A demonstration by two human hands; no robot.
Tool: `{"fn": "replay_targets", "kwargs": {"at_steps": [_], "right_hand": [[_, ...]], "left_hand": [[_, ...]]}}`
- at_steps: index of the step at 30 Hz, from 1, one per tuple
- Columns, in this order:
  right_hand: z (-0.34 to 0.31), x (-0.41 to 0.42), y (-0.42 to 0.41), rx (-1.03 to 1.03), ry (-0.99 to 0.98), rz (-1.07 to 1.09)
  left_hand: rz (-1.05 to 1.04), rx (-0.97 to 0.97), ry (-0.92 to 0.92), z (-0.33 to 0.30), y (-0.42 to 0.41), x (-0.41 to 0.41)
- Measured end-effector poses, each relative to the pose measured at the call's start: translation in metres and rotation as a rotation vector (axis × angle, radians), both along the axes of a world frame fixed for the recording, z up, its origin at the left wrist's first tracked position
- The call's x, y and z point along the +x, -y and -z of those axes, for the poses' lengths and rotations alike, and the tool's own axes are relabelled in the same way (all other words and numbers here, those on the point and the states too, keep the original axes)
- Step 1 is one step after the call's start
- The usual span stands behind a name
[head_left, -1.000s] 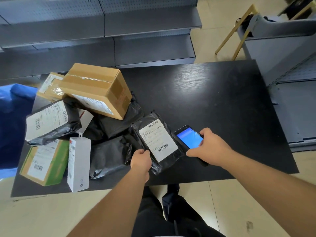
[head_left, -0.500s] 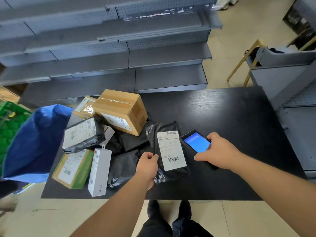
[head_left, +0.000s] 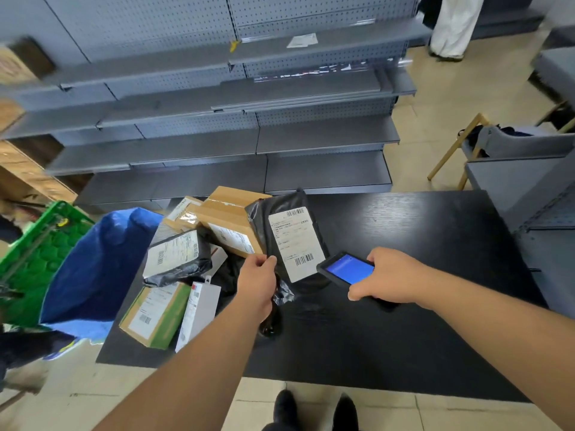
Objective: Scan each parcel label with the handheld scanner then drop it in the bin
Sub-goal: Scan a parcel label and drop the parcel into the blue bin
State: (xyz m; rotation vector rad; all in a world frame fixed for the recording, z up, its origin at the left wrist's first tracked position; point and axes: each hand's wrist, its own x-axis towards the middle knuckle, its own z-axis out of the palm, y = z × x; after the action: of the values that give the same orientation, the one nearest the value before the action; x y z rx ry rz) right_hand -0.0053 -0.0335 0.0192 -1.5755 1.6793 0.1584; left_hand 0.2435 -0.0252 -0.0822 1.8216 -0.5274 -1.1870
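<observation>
Between both hands: left hand (head_left: 256, 283) pinches black parcel (head_left: 284, 241) upright, right hand (head_left: 387, 279) grips scanner (head_left: 345, 270) just beside label (head_left: 295, 242). Scan step; next, prob. drop in blue bin (head_left: 96, 265) to left.

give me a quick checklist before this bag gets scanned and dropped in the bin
1. Left hand grips the black parcel: ok.
2. Label faces up, barcodes unobstructed: ok.
3. Right hand holds the scanner, screen lit: ok.
4. Scanner tip beside the label: ok.
5. Scan registered: cannot tell.
6. Blue bin open at the table's left: ok.
</observation>
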Motion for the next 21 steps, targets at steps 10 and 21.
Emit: {"fn": "replay_targets", "kwargs": {"at_steps": [10,21], "right_hand": [[-0.012,0.012,0.004,0.014,0.025,-0.022],[-0.022,0.020,0.002,0.021,0.015,-0.070]], "left_hand": [[-0.035,-0.003,-0.030,-0.007,-0.002,0.002],[-0.055,-0.009,-0.023,-0.005,-0.004,0.006]]}}
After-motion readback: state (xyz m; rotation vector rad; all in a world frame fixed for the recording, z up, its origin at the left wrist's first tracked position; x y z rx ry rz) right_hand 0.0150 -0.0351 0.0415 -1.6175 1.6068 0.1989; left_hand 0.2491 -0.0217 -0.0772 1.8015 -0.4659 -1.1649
